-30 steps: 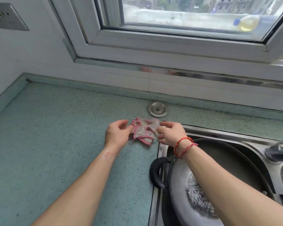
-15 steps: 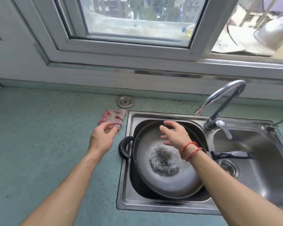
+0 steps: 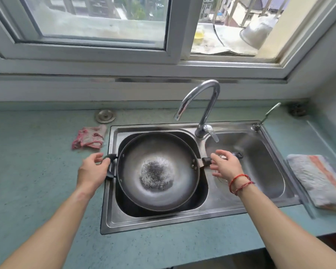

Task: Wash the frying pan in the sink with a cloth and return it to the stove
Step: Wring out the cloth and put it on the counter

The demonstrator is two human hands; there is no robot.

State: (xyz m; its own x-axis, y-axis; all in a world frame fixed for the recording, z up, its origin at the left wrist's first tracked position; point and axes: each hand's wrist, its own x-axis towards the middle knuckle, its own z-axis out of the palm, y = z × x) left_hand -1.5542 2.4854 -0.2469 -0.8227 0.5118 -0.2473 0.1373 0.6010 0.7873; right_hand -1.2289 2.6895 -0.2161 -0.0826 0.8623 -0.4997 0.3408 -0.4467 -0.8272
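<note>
Sitting in the left basin of the sink [image 3: 163, 220], the frying pan [image 3: 157, 171] has a grip at each handle.
The left grip [image 3: 91, 169] curls its fingers round the small loop handle [image 3: 111, 166]; the right grip [image 3: 224, 165] is spread wide over the long handle [image 3: 207, 161], holding nothing, contact unclear. The pink cloth [image 3: 89, 136] lies crumpled on the tabletop [image 3: 37, 181] just left of the sink, apart from both.

Loop handle [image 3: 113, 156] partly under left hand [image 3: 90, 170]; long handle [image 3: 206, 162] behind right hand [image 3: 225, 165].
</note>
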